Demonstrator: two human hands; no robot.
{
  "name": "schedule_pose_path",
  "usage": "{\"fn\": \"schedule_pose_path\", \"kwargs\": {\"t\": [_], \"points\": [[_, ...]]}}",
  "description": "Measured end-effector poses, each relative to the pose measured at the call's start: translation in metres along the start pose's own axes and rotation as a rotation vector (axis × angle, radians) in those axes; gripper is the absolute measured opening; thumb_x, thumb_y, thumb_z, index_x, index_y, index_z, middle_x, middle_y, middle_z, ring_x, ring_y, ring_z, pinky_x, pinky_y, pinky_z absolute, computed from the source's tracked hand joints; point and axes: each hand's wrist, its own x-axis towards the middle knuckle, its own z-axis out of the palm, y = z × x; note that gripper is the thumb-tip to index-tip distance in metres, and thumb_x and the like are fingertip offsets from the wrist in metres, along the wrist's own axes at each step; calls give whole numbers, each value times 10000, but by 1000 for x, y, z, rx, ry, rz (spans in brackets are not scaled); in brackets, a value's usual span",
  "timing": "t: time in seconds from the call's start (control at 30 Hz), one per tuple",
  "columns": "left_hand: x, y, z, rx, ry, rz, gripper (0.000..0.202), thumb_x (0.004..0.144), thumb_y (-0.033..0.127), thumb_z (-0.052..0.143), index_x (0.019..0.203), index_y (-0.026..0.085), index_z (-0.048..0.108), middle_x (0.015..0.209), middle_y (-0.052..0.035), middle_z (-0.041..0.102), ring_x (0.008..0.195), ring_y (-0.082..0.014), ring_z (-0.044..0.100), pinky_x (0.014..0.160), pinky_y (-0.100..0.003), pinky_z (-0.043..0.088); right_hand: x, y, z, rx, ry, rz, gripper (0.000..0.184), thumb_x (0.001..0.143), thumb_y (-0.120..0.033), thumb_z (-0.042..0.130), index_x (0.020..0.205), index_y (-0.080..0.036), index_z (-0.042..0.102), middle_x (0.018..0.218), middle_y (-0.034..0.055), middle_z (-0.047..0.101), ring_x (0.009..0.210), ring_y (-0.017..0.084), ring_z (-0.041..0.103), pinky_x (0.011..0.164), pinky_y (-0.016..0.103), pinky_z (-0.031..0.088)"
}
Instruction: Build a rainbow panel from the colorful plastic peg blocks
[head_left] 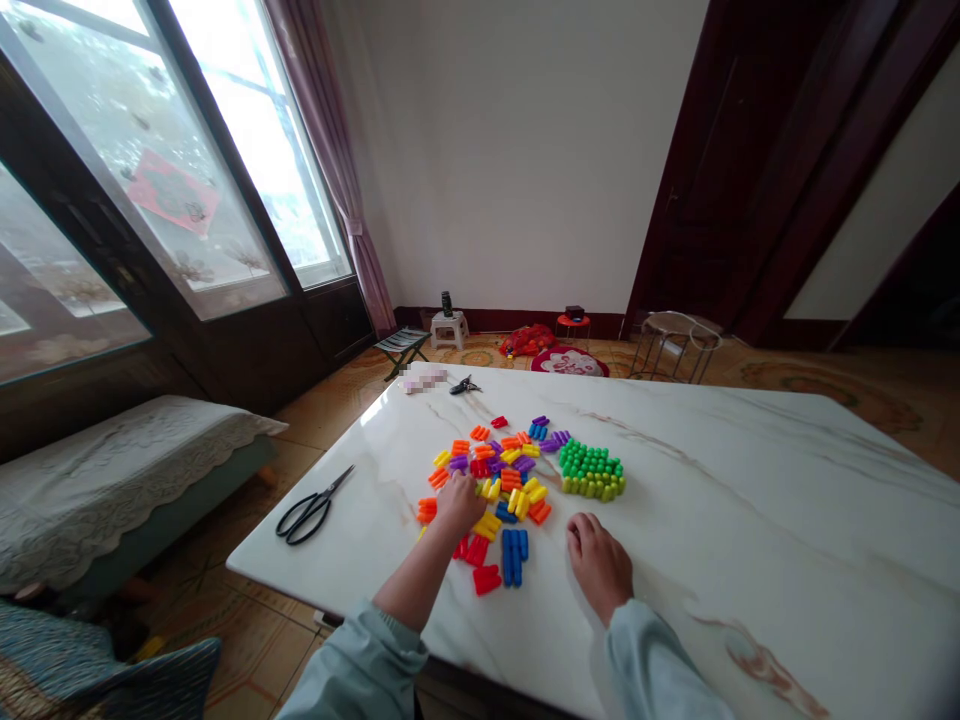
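Small glossy plastic pieces in several colours lie in a loose pile on the white marble-patterned table (750, 500). My left hand (459, 503) reaches into the pile's left side, fingers curled down among yellow pieces (491, 490) and orange pieces (427, 510); its fingertips are hidden. My right hand (600, 565) rests on the table right of the pile, its fingers folded in, so the palm is out of sight. Beyond it, green pieces (589, 460) stand packed in rows, with olive-coloured ones (592, 487) along the front. Blue pieces (514, 557) and red pieces (487, 579) lie nearest me.
Black-handled scissors (307, 512) lie near the left table edge. Dark pliers (465, 385) sit at the far edge beside a blurred pinkish item (424, 377). A cloth-covered bench (142, 470) stands left, and a wire-legged stool (679, 340) stands behind the table.
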Motion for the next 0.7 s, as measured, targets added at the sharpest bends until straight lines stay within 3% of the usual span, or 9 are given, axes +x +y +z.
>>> {"fn": "schedule_pose_path", "kwargs": {"t": [0.23,0.47,0.6,0.7], "points": [[-2,-9,6,-129,13,10,250,680,154,612,929,174,619,956,-85,643,911,-233,598,740,-297,435,1,-3,-4,14,-12,16,114,897,-181,449,831,-216,536,858,0,597,712,123,573,626,252,319],[0,-17,4,-486,131,37,296,637,61,587,906,175,629,752,-8,595,788,-178,576,692,-270,419,1,-4,-4,29,-18,32,116,896,-179,446,838,-214,539,860,4,597,722,125,569,635,252,319],[5,-15,4,-781,178,-22,145,656,135,625,799,157,635,695,-2,573,743,-167,585,672,-267,450,1,-4,-6,43,-24,33,116,897,-182,445,837,-213,539,864,3,595,719,125,565,631,257,314],[6,-12,7,-1037,148,-94,191,685,232,663,849,147,613,717,-18,602,693,-158,608,649,-277,494,1,-5,-8,52,-24,36,123,896,-177,442,833,-212,542,855,2,595,716,122,562,633,254,313]]}}
